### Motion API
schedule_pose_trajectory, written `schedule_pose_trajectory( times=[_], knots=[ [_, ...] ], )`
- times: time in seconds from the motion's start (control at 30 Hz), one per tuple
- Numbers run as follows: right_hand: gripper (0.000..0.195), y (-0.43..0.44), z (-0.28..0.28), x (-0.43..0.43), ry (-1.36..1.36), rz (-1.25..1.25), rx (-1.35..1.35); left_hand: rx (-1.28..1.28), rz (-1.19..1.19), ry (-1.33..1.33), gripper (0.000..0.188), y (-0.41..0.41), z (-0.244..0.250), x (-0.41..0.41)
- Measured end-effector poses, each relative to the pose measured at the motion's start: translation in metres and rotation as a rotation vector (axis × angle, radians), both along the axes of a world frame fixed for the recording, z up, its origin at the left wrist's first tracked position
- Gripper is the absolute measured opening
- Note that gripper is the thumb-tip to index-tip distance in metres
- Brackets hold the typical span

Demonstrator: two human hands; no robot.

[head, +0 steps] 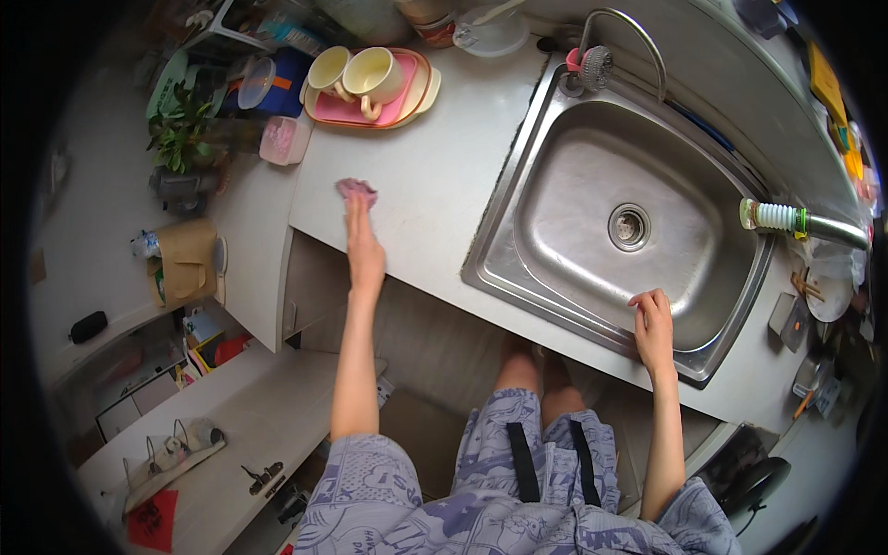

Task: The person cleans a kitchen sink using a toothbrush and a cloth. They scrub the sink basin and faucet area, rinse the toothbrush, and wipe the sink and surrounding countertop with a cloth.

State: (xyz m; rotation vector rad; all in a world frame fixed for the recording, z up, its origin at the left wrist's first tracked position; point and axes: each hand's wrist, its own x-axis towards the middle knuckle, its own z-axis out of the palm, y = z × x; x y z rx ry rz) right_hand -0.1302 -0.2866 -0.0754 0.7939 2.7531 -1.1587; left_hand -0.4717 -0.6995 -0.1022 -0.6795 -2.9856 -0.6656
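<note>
My left hand point(365, 255) reaches out flat over the white countertop point(430, 173), its straight fingers pressing on a crumpled pink cloth point(358, 187). Part of the cloth is hidden under the fingertips. At the near rim of the stainless steel sink point(576, 180), my right hand point(653, 333) hovers or rests with loosely bent fingers and holds nothing. The sink basin has a drain strainer point(629, 227) in its floor and shows no standing water.
Beyond the cloth, a tray point(430, 87) bears two cream mugs point(374, 73). A pink-filled plastic box point(284, 141) stands to their left. A steel scourer point(596, 68) hangs by the curved faucet point(655, 52). A ribbed spout point(773, 216) juts over the sink's right side.
</note>
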Motion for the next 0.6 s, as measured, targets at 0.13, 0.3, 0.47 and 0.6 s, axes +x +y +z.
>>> schedule_pose_trajectory(
  times=[0.13, 0.3, 0.47, 0.6],
  knots=[
    [0.015, -0.014, -0.004, 0.003, -0.011, 0.022, -0.013, -0.032, -0.287, -0.12, 0.085, 0.037, 0.015, 0.063],
    [0.015, -0.042, 0.008, -0.002, -0.003, 0.12, -0.009, 0.105, -0.321, -0.279, 0.087, 0.069, 0.035, 0.156],
    [0.016, -0.051, 0.035, -0.001, -0.011, 0.176, -0.035, 0.227, -0.266, -0.422, 0.081, 0.05, 0.052, 0.193],
    [0.016, -0.047, 0.066, -0.003, -0.062, 0.204, 0.002, 0.432, -0.013, -0.426, 0.06, 0.028, 0.047, 0.207]
  ],
)
